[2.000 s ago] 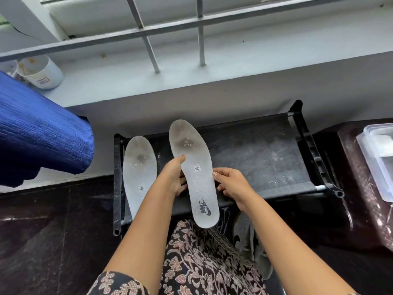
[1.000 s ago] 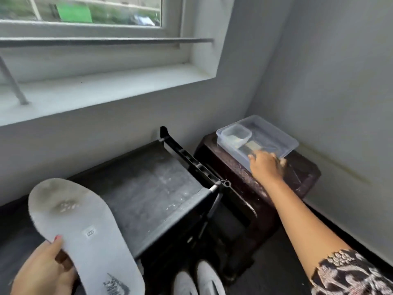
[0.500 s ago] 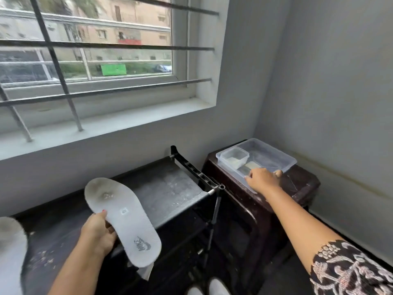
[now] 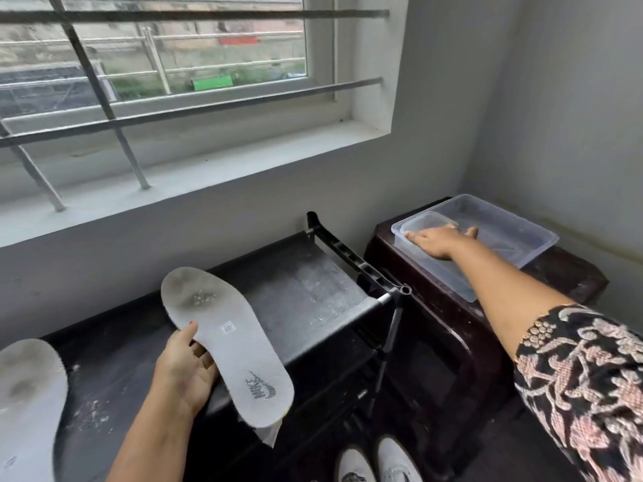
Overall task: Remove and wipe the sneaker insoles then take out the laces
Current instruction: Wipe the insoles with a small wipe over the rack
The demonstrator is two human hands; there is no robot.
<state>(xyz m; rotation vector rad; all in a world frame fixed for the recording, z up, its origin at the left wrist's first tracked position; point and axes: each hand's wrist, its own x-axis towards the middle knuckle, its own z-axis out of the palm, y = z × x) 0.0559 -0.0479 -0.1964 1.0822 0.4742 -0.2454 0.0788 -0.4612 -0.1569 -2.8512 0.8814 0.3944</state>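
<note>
My left hand (image 4: pixel 184 367) grips a dusty grey insole (image 4: pixel 226 339) by its edge and holds it tilted over the black shoe rack (image 4: pixel 313 297). A white wipe (image 4: pixel 269 434) hangs from under the heel end. A second grey insole (image 4: pixel 28 408) lies on the rack at the far left. My right hand (image 4: pixel 440 243) reaches out, fingers spread, into a clear plastic tray (image 4: pixel 522 238) on the dark stool; it holds nothing that I can see. The toes of two white sneakers (image 4: pixel 375 464) show on the floor at the bottom.
A small clear container (image 4: pixel 426 224) sits inside the tray beside my hand. The dark wooden stool (image 4: pixel 435 325) stands right of the rack in the room's corner. A barred window and white sill (image 4: pixel 174 182) run above the rack.
My right hand has moved further into the plastic tray, over the small container. The view has tilted down a little, and the left hand still holds the insole.
</note>
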